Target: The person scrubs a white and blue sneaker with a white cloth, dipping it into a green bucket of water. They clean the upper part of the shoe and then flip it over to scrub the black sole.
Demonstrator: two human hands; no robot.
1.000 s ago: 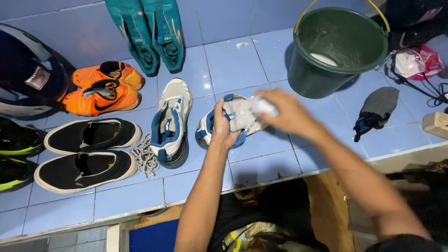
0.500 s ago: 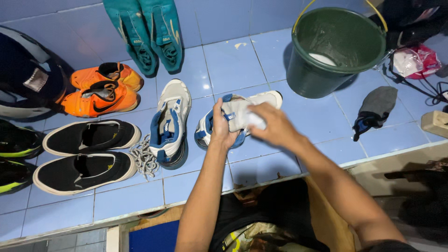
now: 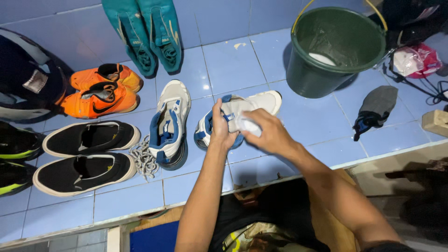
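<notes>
**Right hand drew back along the shoe**

On the left of the blue tiled tabletop (image 3: 298, 126) sat 2 black slip-on shoes (image 3: 88, 154) and a pair of orange shoes (image 3: 100, 91), with loose laces (image 3: 142, 158) just beside a grey-and-blue shoe (image 3: 169, 123). None of these had moved over the last second.

Next came its mate, the white-and-blue shoe (image 3: 242, 109), lying on its side on the tiles. The left hand (image 3: 220, 128) gripped it at the blue heel end, fingers wrapped around the collar, just as 1 second before. The right hand (image 3: 267, 133) had shifted: it was out over the toe end then, and now it sat drawn back toward the middle, fingers closed on a small white wad (image 3: 249, 125) pressed against the shoe's side. That read as a rubbing stroke along the shoe, with work on it under way.

Further right, the green bucket (image 3: 333, 51) and a dark cloth (image 3: 375, 109) stayed put.
</notes>
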